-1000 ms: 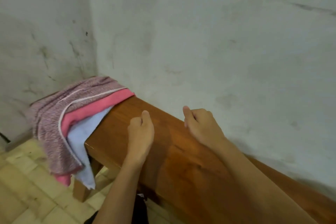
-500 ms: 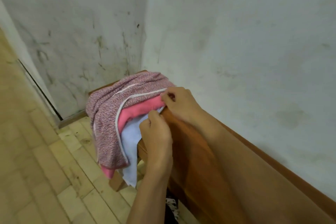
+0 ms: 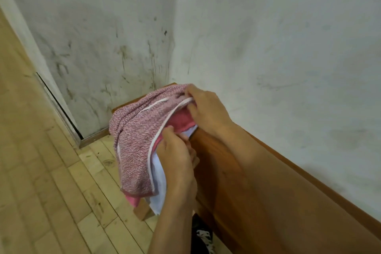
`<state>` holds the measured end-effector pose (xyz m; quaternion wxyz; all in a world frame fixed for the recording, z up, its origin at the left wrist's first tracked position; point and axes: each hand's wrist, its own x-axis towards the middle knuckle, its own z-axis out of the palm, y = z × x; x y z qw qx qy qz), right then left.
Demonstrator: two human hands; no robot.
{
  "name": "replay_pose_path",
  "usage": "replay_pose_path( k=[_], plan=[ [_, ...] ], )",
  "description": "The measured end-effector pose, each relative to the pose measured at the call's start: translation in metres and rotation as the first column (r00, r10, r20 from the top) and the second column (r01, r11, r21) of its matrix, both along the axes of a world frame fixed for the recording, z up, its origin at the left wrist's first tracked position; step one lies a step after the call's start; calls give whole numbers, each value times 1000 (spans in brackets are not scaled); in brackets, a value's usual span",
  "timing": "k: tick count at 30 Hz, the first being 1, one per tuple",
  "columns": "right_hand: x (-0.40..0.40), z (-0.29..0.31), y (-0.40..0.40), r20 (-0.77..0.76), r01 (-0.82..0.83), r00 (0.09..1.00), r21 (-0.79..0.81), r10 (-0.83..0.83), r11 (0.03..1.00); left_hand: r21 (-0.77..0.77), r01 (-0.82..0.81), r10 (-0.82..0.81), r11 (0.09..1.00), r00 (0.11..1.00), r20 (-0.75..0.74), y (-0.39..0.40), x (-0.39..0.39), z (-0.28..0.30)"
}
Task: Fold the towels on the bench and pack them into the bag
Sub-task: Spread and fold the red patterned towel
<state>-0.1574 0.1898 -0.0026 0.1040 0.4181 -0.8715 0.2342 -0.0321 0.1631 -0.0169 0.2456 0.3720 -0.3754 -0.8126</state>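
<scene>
At far left end of surface [image 3: 237, 171]: towels [image 3: 136, 140] heaped, unfolded, draping over edge. Left hand [image 3: 177, 159] pinches speckled top towel's hem; right hand [image 3: 206, 109] grips its upper edge. No bag visible; folding barely begun.

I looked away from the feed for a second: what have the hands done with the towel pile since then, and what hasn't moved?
Both hands left the bare bench top and reached to the pile at its end. The right hand now grips the speckled towel by its white-trimmed edge; the left hand pinches the edges lower down. The speckled, pink towel and white towel remain stacked, draped over the end.
</scene>
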Motion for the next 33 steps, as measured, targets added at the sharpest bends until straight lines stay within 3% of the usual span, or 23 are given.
replay_pose_path(
  k=[6,9,12,14,17,19,21,24,27,30,33],
  plan=[
    [23,31,14,-22,-55,998,-229,51,972,323,-25,120,946,954,-276,-6,6,10],
    [26,42,23,49,-17,998,-443,43,897,543,82,147,835,919,-366,-12,11,12],
    [26,51,37,55,11,998,-597,27,802,724,226,207,651,865,-457,-17,15,10],
    [31,56,49,73,22,997,-659,35,752,756,273,212,595,854,-475,-16,16,9],
    [41,57,69,112,41,993,-671,46,740,752,235,219,616,866,-450,-15,13,11],
    [42,54,88,57,3,998,-573,36,819,711,213,202,670,870,-450,-13,9,11],
    [40,48,111,43,-50,997,-364,71,930,653,225,155,723,868,-471,-11,7,13],
    [44,42,146,214,-83,974,51,70,995,611,274,89,743,864,-496,-1,5,16],
    [59,35,180,306,-59,951,322,-45,945,521,360,-101,774,883,-458,20,4,20],
    [79,21,213,291,36,926,562,-239,826,343,410,-351,845,910,-222,47,-2,13],
    [103,4,247,316,117,851,666,-420,737,164,436,-430,885,900,-69,76,-6,8]
  ],
)
